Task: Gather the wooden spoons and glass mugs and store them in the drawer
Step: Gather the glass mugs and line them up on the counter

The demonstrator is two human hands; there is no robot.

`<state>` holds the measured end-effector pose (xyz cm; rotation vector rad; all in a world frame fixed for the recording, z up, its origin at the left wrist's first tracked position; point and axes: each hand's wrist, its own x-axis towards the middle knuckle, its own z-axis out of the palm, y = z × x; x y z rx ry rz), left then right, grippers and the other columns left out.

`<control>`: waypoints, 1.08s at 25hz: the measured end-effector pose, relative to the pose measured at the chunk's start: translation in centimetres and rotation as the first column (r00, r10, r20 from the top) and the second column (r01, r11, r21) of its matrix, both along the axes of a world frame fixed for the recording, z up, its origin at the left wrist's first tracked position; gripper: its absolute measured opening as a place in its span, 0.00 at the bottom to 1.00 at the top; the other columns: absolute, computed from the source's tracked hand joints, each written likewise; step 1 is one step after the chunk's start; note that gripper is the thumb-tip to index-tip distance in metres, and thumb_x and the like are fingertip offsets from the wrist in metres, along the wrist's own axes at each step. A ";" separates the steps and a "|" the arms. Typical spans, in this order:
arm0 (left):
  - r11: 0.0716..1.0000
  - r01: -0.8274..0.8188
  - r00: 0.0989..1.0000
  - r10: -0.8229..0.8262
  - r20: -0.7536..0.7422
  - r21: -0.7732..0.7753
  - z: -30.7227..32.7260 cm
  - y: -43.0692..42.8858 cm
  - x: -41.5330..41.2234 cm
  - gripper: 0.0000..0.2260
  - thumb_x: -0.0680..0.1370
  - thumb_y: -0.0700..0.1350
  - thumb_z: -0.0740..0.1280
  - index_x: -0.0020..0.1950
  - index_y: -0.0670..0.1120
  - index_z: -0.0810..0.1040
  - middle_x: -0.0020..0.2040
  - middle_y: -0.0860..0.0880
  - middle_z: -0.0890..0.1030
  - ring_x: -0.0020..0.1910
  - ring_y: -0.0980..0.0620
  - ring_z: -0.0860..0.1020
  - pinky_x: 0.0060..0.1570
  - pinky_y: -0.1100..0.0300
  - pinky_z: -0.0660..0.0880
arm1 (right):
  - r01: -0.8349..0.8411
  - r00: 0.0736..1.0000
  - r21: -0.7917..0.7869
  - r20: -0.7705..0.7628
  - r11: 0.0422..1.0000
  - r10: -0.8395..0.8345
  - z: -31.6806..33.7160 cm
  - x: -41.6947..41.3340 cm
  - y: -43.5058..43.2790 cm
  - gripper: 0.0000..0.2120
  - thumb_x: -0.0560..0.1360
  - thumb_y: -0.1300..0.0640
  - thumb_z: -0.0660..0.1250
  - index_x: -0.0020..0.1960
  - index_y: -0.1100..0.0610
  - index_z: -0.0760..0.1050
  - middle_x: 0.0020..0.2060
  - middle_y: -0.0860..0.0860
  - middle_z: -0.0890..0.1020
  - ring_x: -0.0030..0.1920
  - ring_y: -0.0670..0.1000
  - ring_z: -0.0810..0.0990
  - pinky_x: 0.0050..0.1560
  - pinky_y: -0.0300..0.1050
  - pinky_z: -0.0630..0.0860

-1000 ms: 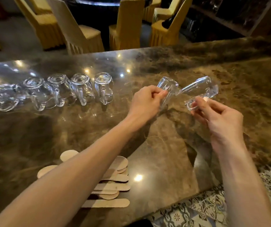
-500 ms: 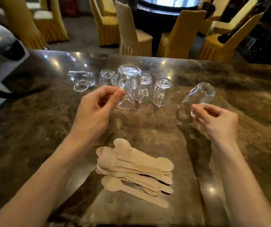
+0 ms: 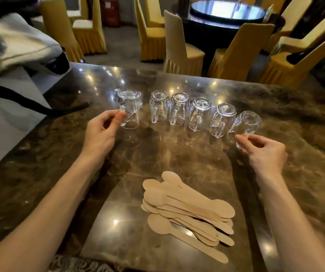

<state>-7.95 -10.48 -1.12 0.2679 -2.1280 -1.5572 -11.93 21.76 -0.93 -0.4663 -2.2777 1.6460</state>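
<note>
Several clear glass mugs stand upside down in a row across the marble counter (image 3: 177,154). My left hand (image 3: 102,132) pinches the handle of the leftmost mug (image 3: 130,108), which is upside down and partly hides another mug behind it. My right hand (image 3: 263,150) grips the handle of the rightmost mug (image 3: 246,122), tilted away from me just over the counter. Between them stand further mugs (image 3: 179,108). A pile of flat wooden spoons (image 3: 187,211) lies near the front edge, between my forearms. No drawer is in view.
A grey and white bag (image 3: 20,48) with a black strap (image 3: 30,103) rests on the counter's left end. Yellow-covered chairs (image 3: 179,48) and a round dark table (image 3: 226,12) stand beyond the counter's far edge.
My left hand carried its mug leftwards to the left end of the row and brought it low. My right hand brought its mug to the row's right end. The view shifted.
</note>
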 end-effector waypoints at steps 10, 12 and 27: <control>1.000 0.016 0.998 -0.015 0.059 -0.011 -2.8 -0.1 -3.9 0.08 0.77 0.50 0.66 0.53 0.51 0.80 0.45 0.60 0.81 0.43 0.71 0.77 0.43 0.78 0.71 | 0.028 0.998 0.006 0.048 1.000 -0.028 0.1 -1.3 -0.2 0.07 0.63 0.48 0.78 0.34 0.46 0.80 0.33 0.47 0.84 0.38 0.50 0.85 0.52 0.55 0.80; 1.000 0.022 0.998 -0.021 0.059 -0.010 -2.8 -0.2 -4.5 0.07 0.77 0.50 0.66 0.53 0.52 0.80 0.45 0.61 0.81 0.43 0.71 0.77 0.43 0.78 0.70 | 0.027 0.998 0.010 0.052 1.000 -0.027 0.4 -1.5 -0.2 0.08 0.63 0.48 0.78 0.31 0.45 0.79 0.31 0.45 0.83 0.37 0.49 0.84 0.51 0.54 0.81; 0.986 0.143 0.987 -0.136 0.081 -0.081 -3.7 -2.0 -5.9 0.06 0.77 0.50 0.67 0.53 0.53 0.80 0.46 0.59 0.82 0.45 0.68 0.78 0.45 0.75 0.73 | -0.010 0.999 0.318 0.038 0.948 -0.002 -1.0 -1.7 -0.5 0.14 0.70 0.47 0.72 0.52 0.52 0.81 0.42 0.48 0.82 0.40 0.45 0.79 0.48 0.42 0.75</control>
